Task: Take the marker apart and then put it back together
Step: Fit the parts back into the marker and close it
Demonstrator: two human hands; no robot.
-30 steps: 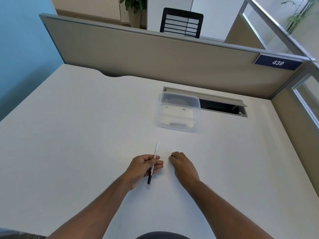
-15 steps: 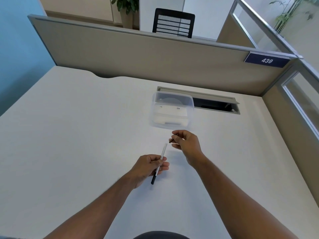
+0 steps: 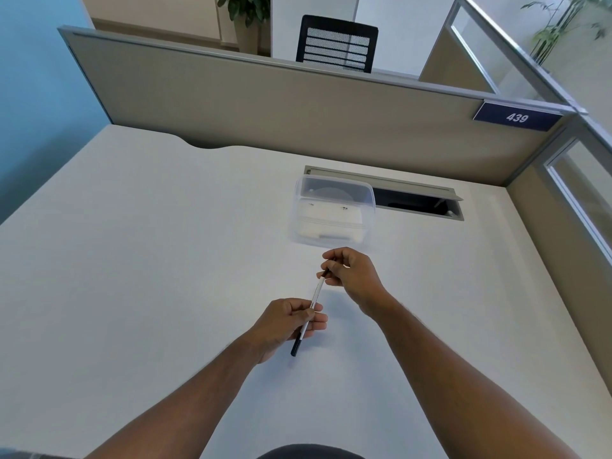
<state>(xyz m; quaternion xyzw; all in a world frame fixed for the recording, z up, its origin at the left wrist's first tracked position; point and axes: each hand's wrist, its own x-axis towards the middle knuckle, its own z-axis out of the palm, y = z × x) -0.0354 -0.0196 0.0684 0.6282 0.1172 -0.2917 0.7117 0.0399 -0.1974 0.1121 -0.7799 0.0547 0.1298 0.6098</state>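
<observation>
Gripping the thin white marker (image 3: 314,298) with black lower end around its middle, the left hand (image 3: 291,321) holds it tilted above the white desk top (image 3: 132,260). At the marker's upper end, the right hand (image 3: 351,271) pinches a small dark cap (image 3: 326,272) that touches the tip. Just behind this hand stands a clear plastic box (image 3: 332,210).

I see a white desk (image 3: 139,260) bounded by beige partitions (image 3: 265,104). Beyond stand a black mesh chair (image 3: 336,43), a blue wall (image 3: 29,77) and potted plants (image 3: 245,8).
</observation>
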